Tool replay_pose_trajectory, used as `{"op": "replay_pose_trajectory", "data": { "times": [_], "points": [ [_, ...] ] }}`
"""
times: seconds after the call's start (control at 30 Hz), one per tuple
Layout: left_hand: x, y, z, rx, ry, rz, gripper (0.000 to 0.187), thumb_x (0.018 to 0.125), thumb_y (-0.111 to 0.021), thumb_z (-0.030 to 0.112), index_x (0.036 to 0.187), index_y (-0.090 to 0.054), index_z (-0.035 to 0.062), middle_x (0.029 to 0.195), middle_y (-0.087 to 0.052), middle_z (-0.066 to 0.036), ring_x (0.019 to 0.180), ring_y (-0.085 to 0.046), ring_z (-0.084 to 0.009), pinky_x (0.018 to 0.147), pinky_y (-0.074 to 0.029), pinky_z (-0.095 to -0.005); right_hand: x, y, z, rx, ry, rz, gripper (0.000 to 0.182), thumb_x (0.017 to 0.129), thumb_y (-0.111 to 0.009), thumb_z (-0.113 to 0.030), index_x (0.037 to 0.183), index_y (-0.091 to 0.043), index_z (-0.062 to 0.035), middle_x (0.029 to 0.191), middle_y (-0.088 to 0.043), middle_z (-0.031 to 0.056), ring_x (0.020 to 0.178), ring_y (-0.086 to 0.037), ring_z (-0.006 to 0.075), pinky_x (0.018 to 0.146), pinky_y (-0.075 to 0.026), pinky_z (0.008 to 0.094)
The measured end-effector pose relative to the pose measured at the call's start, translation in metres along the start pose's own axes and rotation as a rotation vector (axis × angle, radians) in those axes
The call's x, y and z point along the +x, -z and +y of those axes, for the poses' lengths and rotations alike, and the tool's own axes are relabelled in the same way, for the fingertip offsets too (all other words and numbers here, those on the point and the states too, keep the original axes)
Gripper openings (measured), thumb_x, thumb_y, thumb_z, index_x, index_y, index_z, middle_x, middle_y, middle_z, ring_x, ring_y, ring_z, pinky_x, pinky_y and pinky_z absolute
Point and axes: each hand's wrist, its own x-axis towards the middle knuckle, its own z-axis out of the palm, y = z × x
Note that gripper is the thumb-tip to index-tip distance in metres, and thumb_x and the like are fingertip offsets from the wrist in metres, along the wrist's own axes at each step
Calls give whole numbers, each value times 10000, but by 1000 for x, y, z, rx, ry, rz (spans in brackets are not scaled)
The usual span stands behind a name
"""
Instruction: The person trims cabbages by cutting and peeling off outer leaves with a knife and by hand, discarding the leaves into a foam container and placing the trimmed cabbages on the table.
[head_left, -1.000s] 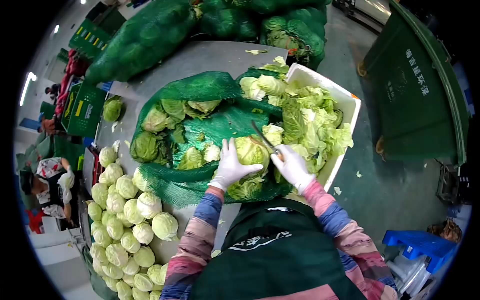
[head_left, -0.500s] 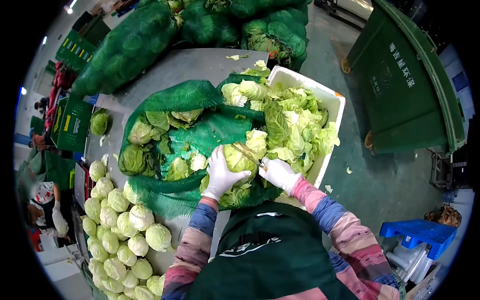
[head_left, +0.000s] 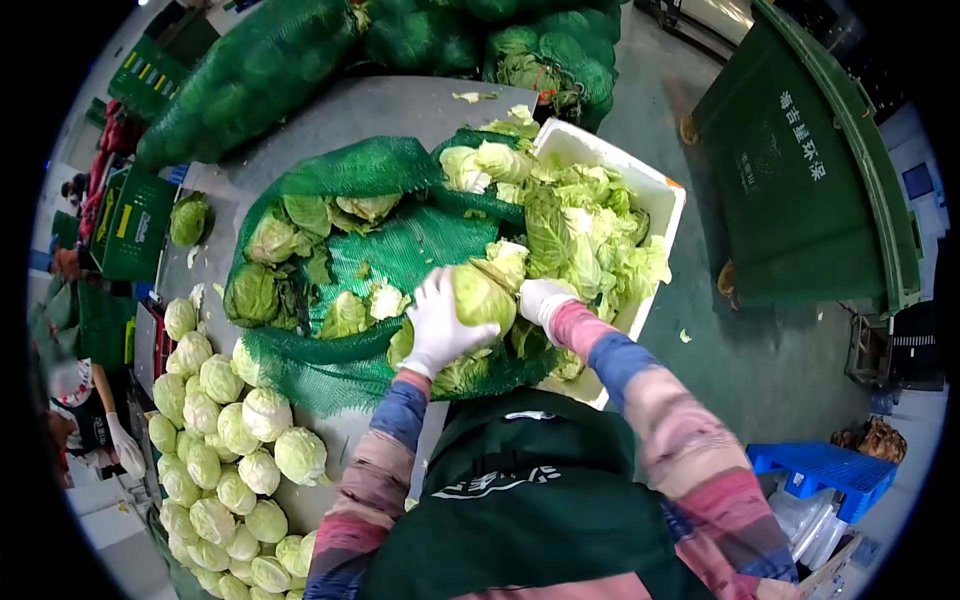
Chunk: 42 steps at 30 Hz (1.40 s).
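My left hand (head_left: 445,322), in a white glove, is wrapped round the left side of a pale green cabbage (head_left: 482,303). On the right of this cabbage, my gloved right hand (head_left: 547,300) is closed round the handle of a knife (head_left: 494,273), whose blade lies against the upper side of the cabbage. Both hands are over the near edge of an opened green mesh bag (head_left: 390,240), which holds more cabbages and loose leaves. Just right of the bag, a white foam box (head_left: 665,215) is heaped with leaves (head_left: 590,250).
Many trimmed cabbages (head_left: 240,430) are piled at the lower left. Full green mesh bags (head_left: 250,80) lie along the far side. A large green bin (head_left: 800,170) and a blue pallet (head_left: 825,468) are at the right. A co-worker (head_left: 90,415) is at the far left.
The view has shifted slightly. My right hand has turned and moved closer against the cabbage with the knife. My left hand still holds the cabbage, which shows more smooth pale surface.
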Motion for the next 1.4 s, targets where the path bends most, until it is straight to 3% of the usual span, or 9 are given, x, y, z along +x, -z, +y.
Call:
{"op": "replay_pose_trajectory", "data": {
  "times": [0.07, 0.1, 0.17, 0.23, 0.37, 0.53, 0.67, 1.1, 1.4],
  "points": [
    [-11, 12, -1, -36, -11, -58, 1166, 550, -880, 456, 1442, -280, 4, 1446, -332, -198, 1331, -317, -390, 1082, -302, -512, 17, 0, 8, 35, 94, 66, 355, 891, -554, -305, 989, -681, 11, 940, -709, 196, 843, -693, 331, 722, -540, 408],
    [-22, 13, -14, -33, 3, -66, 1166, 550, -880, 456, 1442, -280, 4, 1446, -332, -198, 1331, -317, -390, 1082, -302, -512, 27, -3, 28, 447, -40, -226, 320, 899, -579, -318, 895, -644, -5, 722, -644, 109, 574, -611, 248, 533, -506, 377],
    [-28, 13, -51, -269, -25, 13, 1179, 574, -881, 421, 1474, -235, 17, 1470, -295, -210, 1351, -295, -399, 1123, -267, -485, 0, 0, 26, 809, -51, -102, 326, 921, -587, -369, 879, -594, -45, 614, -504, 31, 445, -450, 141, 401, -408, 313],
    [-41, 14, -76, -271, 59, -11, 1190, 605, -879, 422, 1496, -197, 24, 1493, -272, -209, 1378, -276, -372, 1139, -258, -460, -9, -21, 13, 988, 3, -113, 449, 955, -527, -475, 1108, -577, -56, 614, -509, 19, 420, -448, 116, 359, -373, 274],
    [-42, 60, -31, -1290, 571, -81, 836, 822, -760, 253, 1448, -262, 9, 1353, -471, -188, 1164, -554, -242, 895, -500, -333, -25, -63, -40, 1121, 177, -40, 580, 986, -469, -441, 1389, -466, -24, 620, -524, 28, 413, -454, 109, 366, -405, 278],
    [-17, 19, -53, -1177, 251, 243, 756, 751, -805, 154, 1333, -350, -6, 1271, -495, -151, 1102, -554, -213, 915, -476, -295, -37, -48, -44, 862, 301, 177, 625, 982, -481, -421, 1356, -446, 78, 740, -642, 172, 624, -621, 229, 666, -507, 357],
    [-5, -6, -60, -926, 236, 263, 779, 710, -838, 174, 1288, -343, 9, 1243, -456, -149, 1128, -506, -218, 936, -465, -315, -5, -52, -24, 272, 420, 498, 633, 983, -416, -462, 1367, -447, 41, 842, -686, 207, 768, -657, 382, 697, -524, 442],
    [2, 1, -50, -987, 294, 101, 794, 769, -814, 163, 1309, -254, 4, 1220, -451, -161, 1092, -515, -201, 916, -477, -302, -27, -14, -48, -61, 479, 351, 659, 993, -386, -473, 1493, -245, -67, 705, -660, 198, 626, -646, 375, 584, -516, 477],
    [-18, -13, -56, -795, 172, 217, 787, 716, -845, 162, 1268, -309, 1, 1230, -435, -148, 1141, -476, -231, 1000, -415, -346, 2, 14, -21, 248, 195, 415, 460, 999, -387, -429, 1439, -409, -297, 876, -681, 208, 770, -652, 392, 740, -519, 463]
  ]
}}
